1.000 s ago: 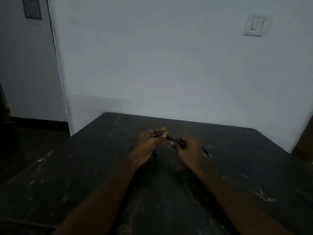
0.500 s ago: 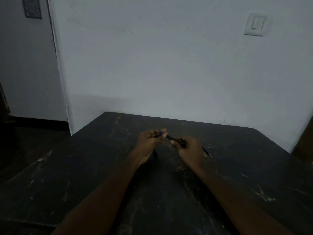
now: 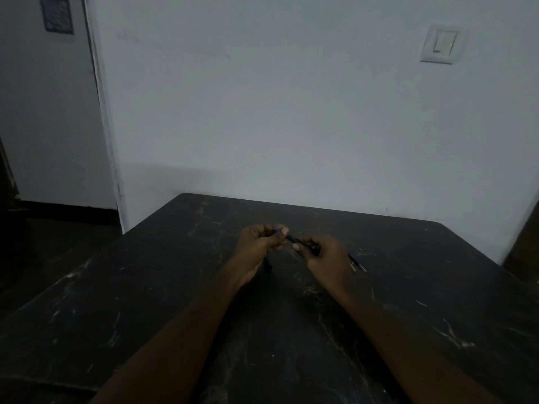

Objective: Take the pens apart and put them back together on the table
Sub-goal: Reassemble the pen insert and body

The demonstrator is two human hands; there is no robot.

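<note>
Dark, thin, blue-tipped — one pen (image 3: 291,238) is above the worktop (image 3: 175,287), its ends pinched in the grip of left hand (image 3: 258,243) and right hand (image 3: 329,255); a second pen (image 3: 358,263) lies on it nearby.

Both bare forearms, left (image 3: 180,330) and right (image 3: 393,330), reach forward and converge. Left hand (image 3: 258,243): fingers curled, thumb and fingertips pinching one end of a thin dark pen with a blue tip (image 3: 291,238). Right hand (image 3: 329,258): back upward, fingers curled round the other end. The hands are near each other, apart.
</note>
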